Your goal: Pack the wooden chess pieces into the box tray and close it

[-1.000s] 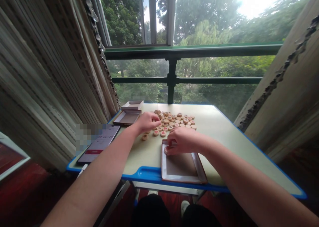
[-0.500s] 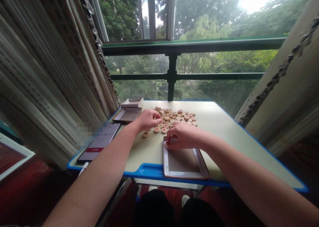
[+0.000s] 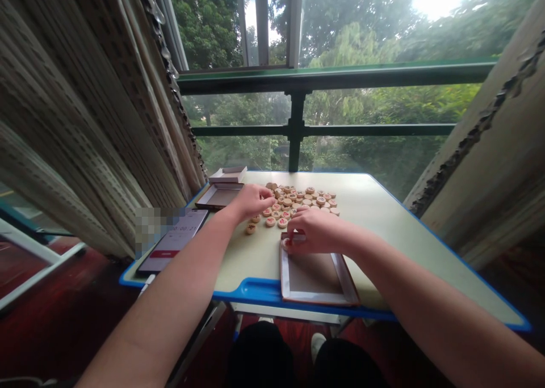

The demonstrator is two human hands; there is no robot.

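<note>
Xiangqi pieces sit in a loose cluster mid-surface, beyond the near shallow box tray. Versus a second ago: left hand has backed off slightly, so more pieces show at the cluster's near-left edge, one with a red character. Right hand has shifted a little toward the tray's far-left corner; phone timer now ends in 21, was 20. Right grip: closed, thumb and fingers pinching one disc low inside that corner; can't tell if it touches the tray. Left grip: fingers partly curled at the cluster's left side; contact or hold there can't be told. Second shallow box tray is behind the left wrist, partly hidden.
</note>
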